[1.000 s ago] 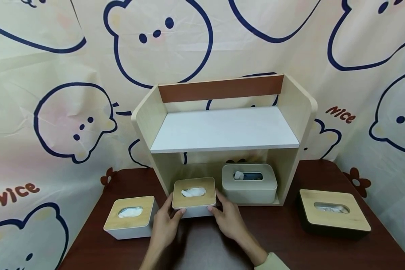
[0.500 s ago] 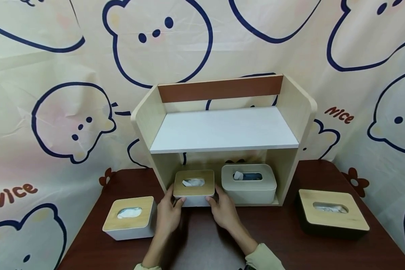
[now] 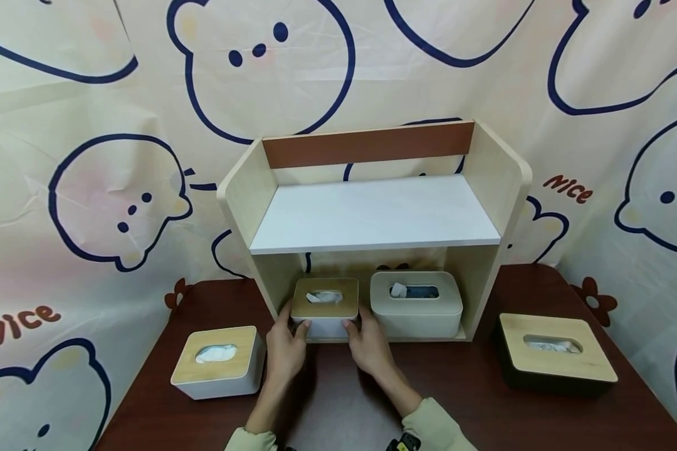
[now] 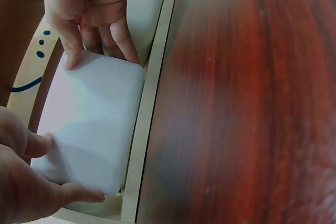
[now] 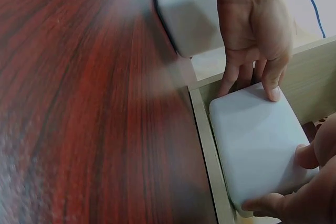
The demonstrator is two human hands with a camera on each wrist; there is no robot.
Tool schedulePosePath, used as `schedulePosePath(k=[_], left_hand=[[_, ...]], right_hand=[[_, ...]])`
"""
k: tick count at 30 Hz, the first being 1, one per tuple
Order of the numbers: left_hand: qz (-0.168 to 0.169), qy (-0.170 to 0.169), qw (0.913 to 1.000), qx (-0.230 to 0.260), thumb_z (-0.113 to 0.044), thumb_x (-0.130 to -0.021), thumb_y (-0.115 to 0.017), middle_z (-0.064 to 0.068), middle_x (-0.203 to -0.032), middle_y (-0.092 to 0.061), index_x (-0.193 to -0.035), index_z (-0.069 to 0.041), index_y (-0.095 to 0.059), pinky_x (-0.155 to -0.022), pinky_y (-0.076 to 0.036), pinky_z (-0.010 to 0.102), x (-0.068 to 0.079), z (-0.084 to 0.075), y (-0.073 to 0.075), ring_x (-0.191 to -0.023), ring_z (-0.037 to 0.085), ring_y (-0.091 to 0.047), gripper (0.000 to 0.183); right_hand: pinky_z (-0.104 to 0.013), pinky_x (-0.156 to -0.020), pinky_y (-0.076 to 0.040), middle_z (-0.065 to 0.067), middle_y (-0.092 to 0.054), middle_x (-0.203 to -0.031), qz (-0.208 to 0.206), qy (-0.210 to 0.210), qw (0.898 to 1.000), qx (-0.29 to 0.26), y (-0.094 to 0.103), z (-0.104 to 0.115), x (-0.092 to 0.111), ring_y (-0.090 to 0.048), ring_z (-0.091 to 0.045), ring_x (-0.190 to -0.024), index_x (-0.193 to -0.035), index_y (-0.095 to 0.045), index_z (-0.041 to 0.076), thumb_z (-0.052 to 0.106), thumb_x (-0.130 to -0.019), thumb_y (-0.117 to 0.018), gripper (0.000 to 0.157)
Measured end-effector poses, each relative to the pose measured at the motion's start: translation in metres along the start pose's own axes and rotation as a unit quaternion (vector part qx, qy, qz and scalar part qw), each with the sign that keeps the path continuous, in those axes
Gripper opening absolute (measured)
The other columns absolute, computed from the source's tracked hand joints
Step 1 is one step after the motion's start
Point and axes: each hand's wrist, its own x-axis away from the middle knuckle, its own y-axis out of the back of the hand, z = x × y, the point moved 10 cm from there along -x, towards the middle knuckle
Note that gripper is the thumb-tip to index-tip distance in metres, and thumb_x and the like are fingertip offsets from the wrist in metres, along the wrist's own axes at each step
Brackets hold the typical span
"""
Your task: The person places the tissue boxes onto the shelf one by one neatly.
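Grasped at opposite ends by the left grip (image 3: 286,349) and right grip (image 3: 372,347), the wood-topped tissue box (image 3: 325,311) is in the lower tier of the shelf unit (image 3: 375,213), left of the grey box (image 3: 417,315), and, presumably light, rigid and smooth, is best held by its end walls.

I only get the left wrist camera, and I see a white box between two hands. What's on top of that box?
Observer: A wooden lid, with a tissue showing in its slot.
Operator: Ooh! Anything over on the left?
Observer: Yes, the head view shows another white box on the table, left of the shelf.
Operator: And on the right?
Observer: A dark box sits on the table there.
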Motion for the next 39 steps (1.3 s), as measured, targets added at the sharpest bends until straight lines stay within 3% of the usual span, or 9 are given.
schedulePosePath(k=[12, 16, 24, 29, 39], left_hand=[[0.008, 0.002, 0.9999, -0.014, -0.003, -0.102, -0.069, 0.031, -0.15, -0.06, -0.158, 0.004, -0.047, -0.114, -0.049, 0.061, 0.001, -0.001, -0.006, -0.141, 0.044, -0.057, 0.06], [0.017, 0.007, 0.9997, -0.013, -0.004, -0.103, -0.069, 0.031, -0.152, -0.058, -0.159, 0.004, -0.045, -0.116, -0.047, 0.061, 0.003, 0.001, -0.008, -0.143, 0.044, -0.055, 0.061], [0.033, 0.009, 0.9993, -0.013, -0.01, -0.103, -0.071, 0.03, -0.159, -0.052, -0.162, 0.005, -0.039, -0.12, -0.044, 0.061, 0.006, 0.0, -0.008, -0.147, 0.045, -0.051, 0.068], [0.033, -0.001, 0.9991, -0.025, -0.015, -0.103, -0.073, 0.03, -0.164, -0.045, -0.163, 0.006, -0.037, -0.122, -0.041, 0.064, 0.008, -0.009, 0.0, -0.151, 0.047, -0.046, 0.072], [0.041, -0.021, 0.9983, -0.037, -0.02, -0.105, -0.072, 0.027, -0.167, -0.042, -0.166, 0.003, -0.034, -0.12, -0.043, 0.065, 0.018, -0.037, 0.016, -0.153, 0.046, -0.045, 0.076]], right_hand=[[-0.062, -0.112, -0.05, -0.036, -0.058, -0.149, 0.019, -0.019, 1.0, 0.007, 0.002, -0.005, -0.003, -0.061, -0.049, -0.135, -0.159, -0.041, -0.009, 0.019, -0.107, -0.066, 0.064], [-0.062, -0.11, -0.051, -0.036, -0.061, -0.143, 0.032, -0.022, 0.999, 0.007, 0.001, -0.007, -0.001, -0.065, -0.048, -0.128, -0.161, -0.038, -0.008, 0.021, -0.108, -0.066, 0.067], [-0.063, -0.118, -0.046, -0.033, -0.048, -0.16, 0.059, -0.03, 0.998, -0.012, -0.001, -0.008, 0.004, -0.05, -0.048, -0.147, -0.165, -0.032, -0.005, 0.023, -0.108, -0.066, 0.072], [-0.064, -0.123, -0.04, -0.031, -0.041, -0.166, 0.073, -0.025, 0.997, -0.026, 0.004, 0.0, 0.007, -0.042, -0.047, -0.154, -0.166, -0.029, -0.005, 0.023, -0.109, -0.065, 0.073], [-0.064, -0.122, -0.041, -0.029, -0.042, -0.166, 0.07, -0.017, 0.997, -0.018, 0.017, 0.021, 0.016, -0.042, -0.046, -0.154, -0.166, -0.03, -0.004, 0.026, -0.109, -0.066, 0.074]])
